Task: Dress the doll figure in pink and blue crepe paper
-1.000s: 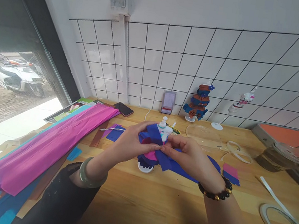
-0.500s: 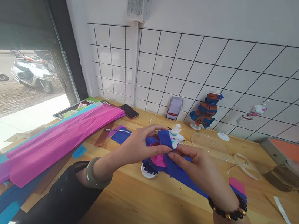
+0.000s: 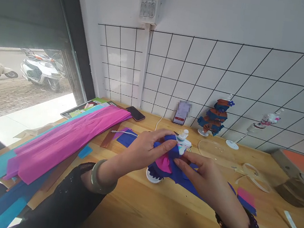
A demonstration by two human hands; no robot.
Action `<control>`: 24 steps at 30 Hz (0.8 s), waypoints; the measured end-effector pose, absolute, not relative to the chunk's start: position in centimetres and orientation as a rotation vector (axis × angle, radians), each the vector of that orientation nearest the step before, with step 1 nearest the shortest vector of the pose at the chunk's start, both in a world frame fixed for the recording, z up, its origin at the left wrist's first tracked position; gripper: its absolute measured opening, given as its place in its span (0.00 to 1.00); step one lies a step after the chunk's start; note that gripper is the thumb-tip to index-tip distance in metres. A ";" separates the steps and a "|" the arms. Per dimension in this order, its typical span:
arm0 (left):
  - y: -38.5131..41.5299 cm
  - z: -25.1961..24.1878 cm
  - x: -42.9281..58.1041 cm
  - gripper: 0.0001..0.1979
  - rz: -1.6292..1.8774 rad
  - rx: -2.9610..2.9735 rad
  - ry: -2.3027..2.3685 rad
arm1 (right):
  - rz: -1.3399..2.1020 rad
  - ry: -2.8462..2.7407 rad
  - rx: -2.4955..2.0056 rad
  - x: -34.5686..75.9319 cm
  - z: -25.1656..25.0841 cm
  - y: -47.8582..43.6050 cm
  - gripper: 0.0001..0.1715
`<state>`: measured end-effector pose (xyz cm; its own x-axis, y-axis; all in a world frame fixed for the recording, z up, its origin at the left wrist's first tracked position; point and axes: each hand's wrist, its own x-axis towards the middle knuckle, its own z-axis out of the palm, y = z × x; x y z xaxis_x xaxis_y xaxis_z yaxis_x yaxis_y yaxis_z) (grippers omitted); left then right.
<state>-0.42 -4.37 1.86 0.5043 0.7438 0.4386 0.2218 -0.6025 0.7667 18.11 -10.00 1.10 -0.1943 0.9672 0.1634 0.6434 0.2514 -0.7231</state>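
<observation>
A small white dress form [image 3: 183,146] leans in front of me, its knobbed top and patterned upper body showing. Blue crepe paper [image 3: 174,152] wraps round it, with a bunched pink piece [image 3: 164,164] below and a dark ruffled edge above its round white base [image 3: 154,176]. My left hand [image 3: 151,148] is closed on the blue paper at the form's upper left, thumb pressed on the front. My right hand [image 3: 199,170] pinches the blue paper at the form's right side. A long blue strip runs under my right hand toward the right.
Pink, blue and brown crepe sheets [image 3: 80,137] lie at the left. A dark phone [image 3: 135,113] and a propped phone [image 3: 181,112] are at the back. Two more forms stand there, one dressed in blue and brown [image 3: 214,117]. Tape rolls [image 3: 297,189] lie right.
My left thumb has moved up onto the blue paper, which now bends closer round the form's top. My right fingers stay at its side. The whole view has shifted slightly.
</observation>
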 end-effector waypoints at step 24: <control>-3.8 0.7 0.1 0.27 1.030 2.139 0.766 | 0.600 -1.946 -1.514 18.5 0.8 -9.9 0.16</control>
